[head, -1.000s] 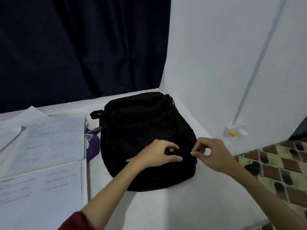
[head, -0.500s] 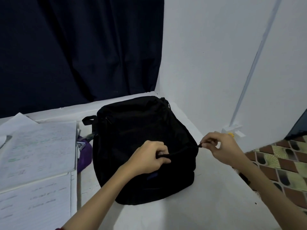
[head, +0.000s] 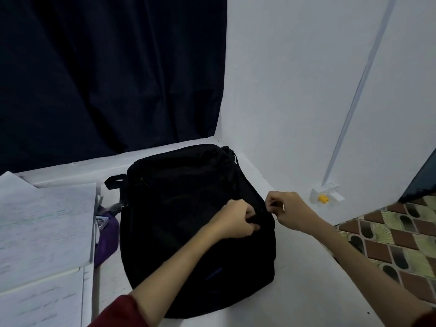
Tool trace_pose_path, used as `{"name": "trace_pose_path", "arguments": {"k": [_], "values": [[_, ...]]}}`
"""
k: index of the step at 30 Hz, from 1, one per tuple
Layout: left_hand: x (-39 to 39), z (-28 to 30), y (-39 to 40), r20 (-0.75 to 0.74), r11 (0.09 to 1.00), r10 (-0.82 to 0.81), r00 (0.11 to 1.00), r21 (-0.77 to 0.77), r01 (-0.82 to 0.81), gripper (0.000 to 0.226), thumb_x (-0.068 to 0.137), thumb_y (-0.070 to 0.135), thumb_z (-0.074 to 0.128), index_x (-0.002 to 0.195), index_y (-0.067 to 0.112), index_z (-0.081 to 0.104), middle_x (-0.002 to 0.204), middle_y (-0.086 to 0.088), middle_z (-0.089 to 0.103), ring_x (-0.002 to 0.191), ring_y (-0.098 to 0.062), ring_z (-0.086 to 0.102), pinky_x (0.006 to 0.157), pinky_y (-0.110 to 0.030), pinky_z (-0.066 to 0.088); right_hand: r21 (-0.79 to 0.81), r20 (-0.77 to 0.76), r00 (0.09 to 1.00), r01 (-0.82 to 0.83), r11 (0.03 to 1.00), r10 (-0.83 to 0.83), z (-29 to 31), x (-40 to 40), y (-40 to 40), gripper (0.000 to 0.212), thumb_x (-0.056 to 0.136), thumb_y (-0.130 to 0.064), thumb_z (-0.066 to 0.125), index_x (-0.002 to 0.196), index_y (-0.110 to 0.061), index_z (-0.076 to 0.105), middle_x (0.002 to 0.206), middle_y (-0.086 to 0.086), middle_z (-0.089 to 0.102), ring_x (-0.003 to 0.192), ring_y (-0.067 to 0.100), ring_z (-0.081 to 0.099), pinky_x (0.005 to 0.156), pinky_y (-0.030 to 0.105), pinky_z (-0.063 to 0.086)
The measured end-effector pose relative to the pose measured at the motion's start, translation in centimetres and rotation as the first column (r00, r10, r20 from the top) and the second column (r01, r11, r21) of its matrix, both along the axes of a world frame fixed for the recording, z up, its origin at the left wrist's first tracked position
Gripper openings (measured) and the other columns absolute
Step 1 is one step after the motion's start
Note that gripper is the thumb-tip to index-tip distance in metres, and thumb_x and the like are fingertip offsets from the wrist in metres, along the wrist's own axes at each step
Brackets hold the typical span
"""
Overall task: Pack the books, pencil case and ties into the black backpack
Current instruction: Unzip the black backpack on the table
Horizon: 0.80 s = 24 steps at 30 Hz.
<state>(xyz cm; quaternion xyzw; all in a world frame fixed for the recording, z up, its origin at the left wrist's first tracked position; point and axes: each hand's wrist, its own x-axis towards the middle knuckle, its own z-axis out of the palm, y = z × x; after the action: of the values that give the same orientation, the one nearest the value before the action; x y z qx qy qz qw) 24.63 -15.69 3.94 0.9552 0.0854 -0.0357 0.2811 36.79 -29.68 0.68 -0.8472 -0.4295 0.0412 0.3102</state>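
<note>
The black backpack (head: 188,208) lies flat on the white table (head: 295,267), its top towards me. My left hand (head: 236,220) grips a fold of the bag's fabric near its right side. My right hand (head: 286,210) pinches something small and dark, seemingly the zipper pull, at the bag's right edge. Open books (head: 42,232) with handwritten pages lie at the left. A purple pouch (head: 106,241), perhaps the pencil case, sits between books and bag, partly hidden. I see no ties.
A dark curtain (head: 106,79) hangs behind the table. The white wall (head: 306,90) stands close on the right, with a small white and yellow fitting (head: 323,198) near its base. Patterned floor tiles (head: 389,232) show beyond the table's right edge.
My right hand has carried the pinched pull along the bag's right edge, away from me. My left hand stayed gripping the fabric. The camera has shifted, so the bag sits lower in view.
</note>
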Motion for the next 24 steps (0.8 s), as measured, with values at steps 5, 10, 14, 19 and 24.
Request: {"name": "trace_pose_path", "arguments": {"k": [5,10,14,19,24], "values": [[-1.7,4.3,3.4,0.274,0.994,-0.070,0.959,-0.066,0.091,0.043,0.079,0.007,0.071,0.056,0.030,0.043,0.054,0.012,0.046,0.056,0.002,0.043,0.061,-0.014,0.035,0.023,-0.074,0.990,0.118,0.993,-0.116,1.1,3.1,2.5,0.030,0.081,0.009,0.052,0.068,-0.019,0.055,0.063,0.003,0.060,0.062,0.018,0.051,0.058,0.022,0.039],[-2.4,10.2,6.3,0.325,0.991,-0.131,0.937,0.026,0.130,0.038,0.082,0.009,0.070,0.059,0.030,0.049,0.057,0.015,0.050,0.061,0.002,0.048,0.065,-0.016,0.039,0.033,-0.043,0.984,0.173,0.984,-0.171,2.9,6.2,9.2,0.012,0.085,-0.002,0.057,0.079,-0.011,0.063,0.077,0.007,0.066,0.072,0.022,0.053,0.062,0.024,0.033],[-2.8,13.0,7.6,0.324,0.989,-0.145,0.935,0.076,0.127,0.031,0.084,0.011,0.068,0.063,0.028,0.053,0.061,0.020,0.053,0.062,0.001,0.050,0.065,-0.015,0.039,0.039,-0.042,0.968,0.251,0.967,-0.249,2.8,8.1,12.7,0.010,0.085,-0.003,0.055,0.086,-0.003,0.065,0.088,0.014,0.069,0.087,0.032,0.059,0.064,0.025,0.032],[-2.7,12.5,7.3,0.318,0.987,-0.158,0.935,0.076,0.140,0.024,0.083,0.007,0.068,0.065,0.018,0.055,0.060,0.011,0.049,0.060,-0.001,0.046,0.063,-0.015,0.037,0.046,-0.084,0.955,0.290,0.956,-0.286,2.2,8.5,14.8,0.011,0.088,-0.006,0.055,0.087,-0.003,0.066,0.088,0.013,0.068,0.091,0.034,0.058,0.064,0.025,0.027],[-1.8,9.1,7.9,0.245,0.995,-0.096,0.965,-0.017,0.103,0.036,0.082,0.011,0.071,0.059,0.031,0.050,0.058,0.013,0.051,0.060,0.002,0.047,0.065,-0.014,0.038,0.012,-0.121,0.965,0.238,0.971,-0.234,2.1,8.2,12.3,0.011,0.085,-0.009,0.064,0.084,-0.003,0.073,0.073,0.008,0.064,0.079,0.025,0.056,0.069,0.024,0.036]]}}
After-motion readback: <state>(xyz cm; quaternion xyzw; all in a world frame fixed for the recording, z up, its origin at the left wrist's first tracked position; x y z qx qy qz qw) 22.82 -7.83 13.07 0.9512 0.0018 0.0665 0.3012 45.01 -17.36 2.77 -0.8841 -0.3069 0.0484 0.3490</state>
